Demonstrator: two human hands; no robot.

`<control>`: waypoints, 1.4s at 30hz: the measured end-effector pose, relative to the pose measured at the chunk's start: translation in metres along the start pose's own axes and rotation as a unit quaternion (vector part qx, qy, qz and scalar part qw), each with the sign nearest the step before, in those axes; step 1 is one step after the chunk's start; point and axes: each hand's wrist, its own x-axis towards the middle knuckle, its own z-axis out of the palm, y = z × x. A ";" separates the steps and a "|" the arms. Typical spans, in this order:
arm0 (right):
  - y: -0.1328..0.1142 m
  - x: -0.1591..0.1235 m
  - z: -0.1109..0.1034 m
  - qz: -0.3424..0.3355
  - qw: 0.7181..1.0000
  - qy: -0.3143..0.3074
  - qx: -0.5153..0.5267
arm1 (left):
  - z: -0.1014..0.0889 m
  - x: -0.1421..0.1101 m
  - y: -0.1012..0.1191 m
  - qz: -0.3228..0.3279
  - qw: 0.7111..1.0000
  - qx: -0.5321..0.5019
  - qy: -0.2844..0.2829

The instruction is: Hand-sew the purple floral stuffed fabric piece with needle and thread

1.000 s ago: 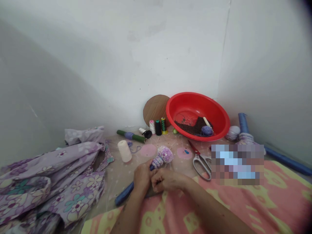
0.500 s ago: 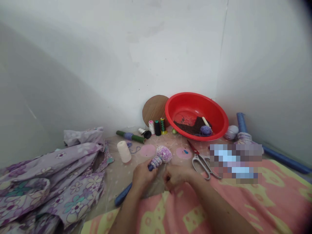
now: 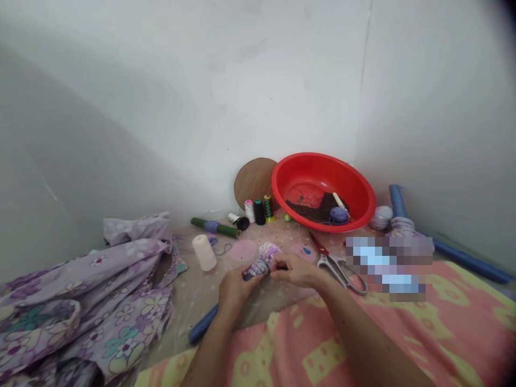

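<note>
Since the earlier frame, the right hand (image 3: 294,270) has risen from below the cloth-wrapped bundle (image 3: 262,264) to its right side, and both hands now close around it. The bundle is lilac floral cloth bound onto the end of a blue rod (image 3: 203,325), and it sits above the patterned mat (image 3: 181,306), partly hidden by the hands. The left fingers (image 3: 237,278) curl around its narrow neck, while the right fingers (image 3: 288,267) pinch narrowly at its side; any thread between them is too small to tell.

Close on the right, the red-handled steel scissors (image 3: 336,271) lie just beside the right hand, so that side is tight. On the left, a stretch of mat separates the left hand from the white thread cone (image 3: 204,252), which stands upright. The edge of the pink-and-yellow blanket (image 3: 322,349) runs beneath both forearms, and the rod's lower end lies near it.

Farther off, the red plastic basin (image 3: 322,191) sits in the corner of the wall, beyond a row of thread spools (image 3: 259,212). A heap of lilac floral cloth (image 3: 92,306) spills over the mat's left side. A pixelated patch (image 3: 389,269) hides whatever lies right of the scissors.
</note>
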 end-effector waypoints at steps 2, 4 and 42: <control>0.001 0.003 0.003 -0.012 0.997 0.042 0.070 | 0.006 0.003 -0.006 0.019 1.000 -0.001 0.011; 0.003 0.006 0.010 0.007 0.993 0.050 0.105 | 0.010 0.006 -0.012 0.013 0.999 0.014 0.041; 0.026 0.017 0.040 0.085 0.987 0.123 -0.061 | 0.006 0.010 -0.018 0.049 0.998 0.028 0.014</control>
